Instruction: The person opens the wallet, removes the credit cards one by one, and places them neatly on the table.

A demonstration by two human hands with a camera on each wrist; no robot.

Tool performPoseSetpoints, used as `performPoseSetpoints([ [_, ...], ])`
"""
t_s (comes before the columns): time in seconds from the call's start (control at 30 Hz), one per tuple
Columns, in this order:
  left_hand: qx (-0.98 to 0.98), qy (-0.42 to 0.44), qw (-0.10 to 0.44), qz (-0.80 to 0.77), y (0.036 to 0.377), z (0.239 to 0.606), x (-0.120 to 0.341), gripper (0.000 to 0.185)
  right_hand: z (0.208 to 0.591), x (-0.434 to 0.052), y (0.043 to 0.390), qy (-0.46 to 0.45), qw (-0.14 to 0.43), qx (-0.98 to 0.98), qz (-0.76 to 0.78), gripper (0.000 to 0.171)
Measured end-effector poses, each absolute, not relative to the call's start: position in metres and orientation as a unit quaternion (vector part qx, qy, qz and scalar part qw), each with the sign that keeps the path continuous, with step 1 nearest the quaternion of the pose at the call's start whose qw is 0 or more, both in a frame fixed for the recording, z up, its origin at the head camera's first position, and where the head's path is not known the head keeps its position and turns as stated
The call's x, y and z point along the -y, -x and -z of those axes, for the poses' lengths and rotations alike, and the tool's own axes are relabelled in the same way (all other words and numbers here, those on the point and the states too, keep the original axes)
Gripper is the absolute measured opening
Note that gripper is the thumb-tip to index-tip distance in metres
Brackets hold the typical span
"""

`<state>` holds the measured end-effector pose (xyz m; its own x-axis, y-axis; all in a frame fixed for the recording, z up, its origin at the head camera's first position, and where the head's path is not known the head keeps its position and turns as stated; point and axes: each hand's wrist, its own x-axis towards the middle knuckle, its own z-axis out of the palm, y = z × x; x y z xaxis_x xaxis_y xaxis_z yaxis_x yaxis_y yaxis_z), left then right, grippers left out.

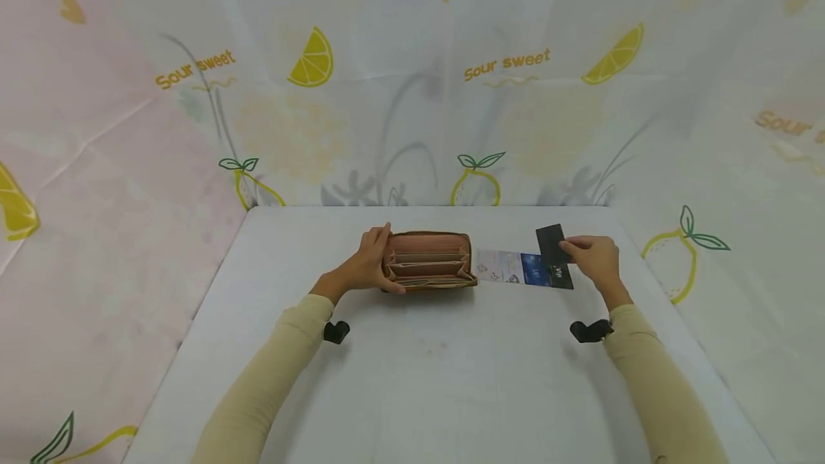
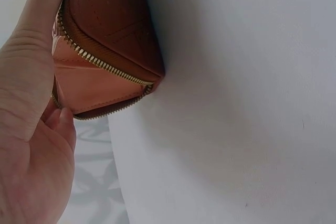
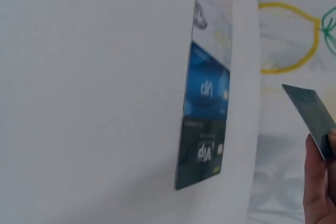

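Head view: left hand gripping the zip wallet near the counter's far edge, level the black card your right hand pinches.

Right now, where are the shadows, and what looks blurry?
Head view: soft shadows lie below the open brown wallet and beside both beige fabric sleeves, on the white table; left wrist view: a broad grey shadow beside the wallet, whose gold metal zip teeth look fairly sharp; right wrist view: small print on the dark rectangular Vip card is too blurry to read.
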<state>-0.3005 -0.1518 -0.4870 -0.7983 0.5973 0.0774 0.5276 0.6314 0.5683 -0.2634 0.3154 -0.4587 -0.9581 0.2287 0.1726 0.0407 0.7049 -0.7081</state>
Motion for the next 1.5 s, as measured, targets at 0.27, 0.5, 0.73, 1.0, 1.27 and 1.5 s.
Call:
performPoseSetpoints([
  [0.27,-0.898,-0.336,0.048,-0.281,0.303,0.486,0.157,0.144,0.474,-0.355,0.255,0.170,0.071,0.902,-0.391,0.037],
  [0.5,-0.893,-0.353,0.037,-0.277,0.305,0.486,0.157,0.145,0.490,-0.370,0.248,0.221,0.024,0.889,-0.400,0.042],
  [0.73,-0.892,-0.363,0.028,-0.269,0.305,0.487,0.155,0.143,0.498,-0.372,0.247,0.246,0.012,0.893,-0.378,0.040],
  [1.0,-0.894,-0.361,0.026,-0.263,0.305,0.488,0.153,0.143,0.506,-0.374,0.246,0.274,0.010,0.879,-0.389,0.042],
  [1.27,-0.893,-0.359,0.029,-0.270,0.306,0.490,0.154,0.143,0.513,-0.377,0.245,0.256,0.030,0.888,-0.382,0.042],
  [1.5,-0.892,-0.358,0.029,-0.275,0.305,0.490,0.154,0.144,0.511,-0.368,0.244,0.228,0.056,0.917,-0.322,0.043],
])
